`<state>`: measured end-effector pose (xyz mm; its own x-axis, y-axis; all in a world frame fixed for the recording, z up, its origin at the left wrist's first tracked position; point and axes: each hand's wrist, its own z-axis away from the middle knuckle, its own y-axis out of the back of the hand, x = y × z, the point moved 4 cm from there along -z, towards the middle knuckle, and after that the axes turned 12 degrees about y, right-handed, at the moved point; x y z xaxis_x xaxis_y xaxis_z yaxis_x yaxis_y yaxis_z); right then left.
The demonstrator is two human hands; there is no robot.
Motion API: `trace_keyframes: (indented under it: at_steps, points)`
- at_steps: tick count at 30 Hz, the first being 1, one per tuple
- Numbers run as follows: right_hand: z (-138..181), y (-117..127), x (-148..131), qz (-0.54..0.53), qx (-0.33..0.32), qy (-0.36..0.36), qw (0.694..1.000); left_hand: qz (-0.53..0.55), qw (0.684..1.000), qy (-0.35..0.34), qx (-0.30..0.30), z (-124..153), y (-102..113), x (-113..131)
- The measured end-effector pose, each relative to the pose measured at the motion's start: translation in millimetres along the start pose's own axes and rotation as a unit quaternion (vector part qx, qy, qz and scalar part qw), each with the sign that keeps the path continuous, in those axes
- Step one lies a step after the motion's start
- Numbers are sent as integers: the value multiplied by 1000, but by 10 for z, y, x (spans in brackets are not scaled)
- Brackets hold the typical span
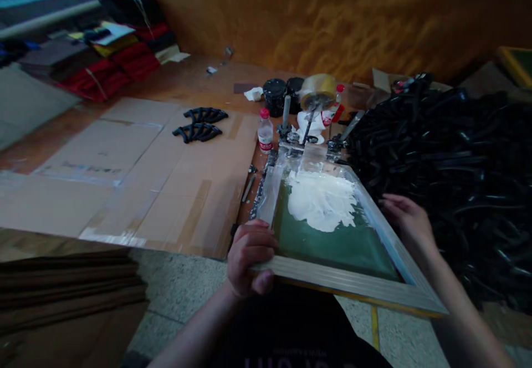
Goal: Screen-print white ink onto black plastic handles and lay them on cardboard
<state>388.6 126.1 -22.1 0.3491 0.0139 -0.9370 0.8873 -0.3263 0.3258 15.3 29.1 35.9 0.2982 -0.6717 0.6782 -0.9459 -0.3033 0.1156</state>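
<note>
My left hand (251, 257) is wrapped round the near left corner of a screen printing frame (332, 272), whose near edge is tilted up. On its green mesh (332, 249) lies a thick patch of white ink (322, 199). My right hand (409, 221) is beyond the frame's right side, beside a big heap of black curved plastic pieces (457, 174). Its fingers are drawn together; what lies between them is too dark to make out. The far side of the frame meets metal clamps (285, 132). What lies under the frame is hidden.
Cardboard sheets (141, 163) cover the table at left, with two small groups of black pieces (199, 131) on them. Behind the frame stand a red-capped bottle (265, 132), black jars (274, 95) and a tape roll (317, 91). Stacked cloth (108, 69) sits back left.
</note>
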Motion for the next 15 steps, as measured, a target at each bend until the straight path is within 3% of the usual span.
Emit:
trace_keyframes:
  at_steps: [1,3,5,7,11,13,15]
  points:
    - [-184,-57,-144,13,1,29,999,0,1000,-1,1,13,2,-8]
    - [-453,-351,-543,45,-70,143,986,-2,1000,-1,-1,36,5,-18]
    - [-582,-778,-959,92,-166,266,945,-7,1000,0,-6,49,10,-19]
    - [-639,-1199,-1269,163,-228,342,897,-12,1000,1,-9,53,17,-13]
    - [-657,-1762,-1436,342,-362,331,801,-21,1000,-5,-14,53,25,2]
    - [-603,-1838,-1421,388,-407,317,764,-24,1000,-9,-15,56,23,1]
    - [-503,-1816,-1433,395,-422,327,748,-25,1000,-9,-10,58,20,-5]
